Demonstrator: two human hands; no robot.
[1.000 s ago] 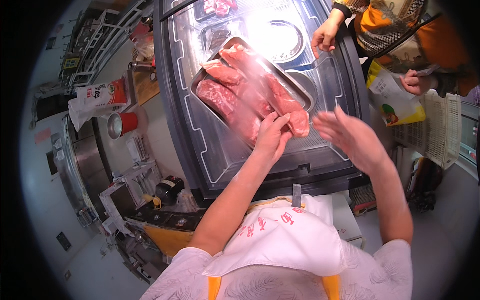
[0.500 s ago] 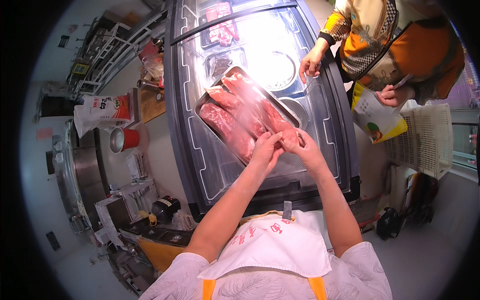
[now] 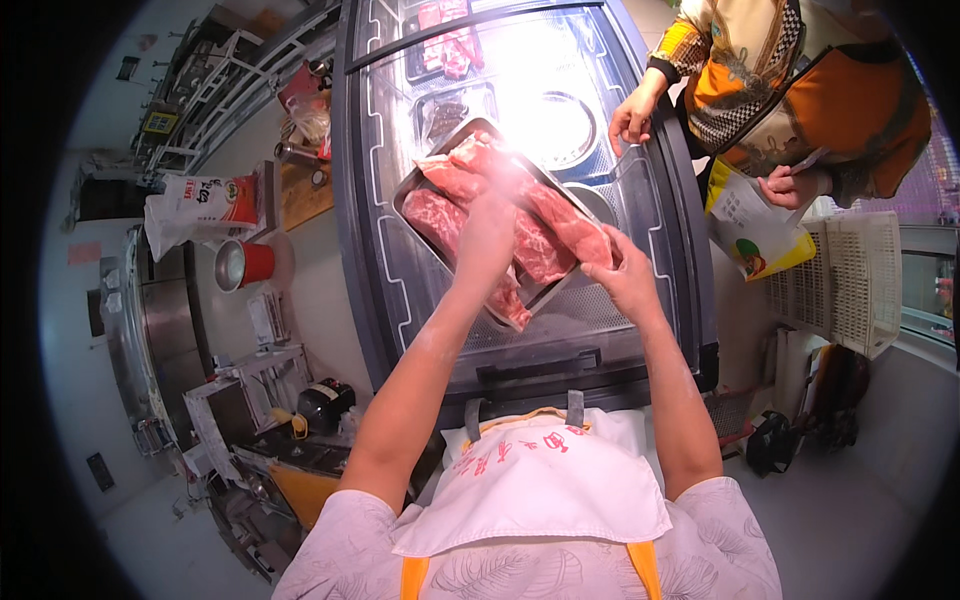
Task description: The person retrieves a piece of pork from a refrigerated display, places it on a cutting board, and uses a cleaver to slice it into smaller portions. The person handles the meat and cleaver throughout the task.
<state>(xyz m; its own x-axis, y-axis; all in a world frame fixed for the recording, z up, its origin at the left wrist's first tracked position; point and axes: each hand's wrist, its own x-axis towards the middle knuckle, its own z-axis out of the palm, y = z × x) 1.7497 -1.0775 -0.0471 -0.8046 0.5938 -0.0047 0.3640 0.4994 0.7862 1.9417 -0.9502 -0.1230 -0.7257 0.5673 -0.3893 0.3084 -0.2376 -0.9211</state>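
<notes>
Several long slabs of raw red meat lie side by side in a metal tray (image 3: 546, 294), set slantwise in the display case. My right hand (image 3: 627, 277) grips the near end of the rightmost slab (image 3: 570, 226), thumb on top and fingers around its outer side. Over the middle of the meat reaches my left hand (image 3: 492, 222), blurred and partly lost in bright glare, so its fingers do not show clearly. A left slab (image 3: 432, 218) and a middle slab (image 3: 543, 256) lie beneath and beside it.
The dark-framed display case (image 3: 362, 250) also holds a tray of cut meat (image 3: 452, 50) and a round white dish (image 3: 562, 130). At right a person (image 3: 800, 110) rests one hand on the case edge and holds a yellow-white bag (image 3: 755, 235). A red pot (image 3: 258, 262) stands at left.
My left hand has moved from the near end of the meat up over its middle. My right hand has shifted slightly right, still at the slab's end. The near ends of the slabs are more exposed.
</notes>
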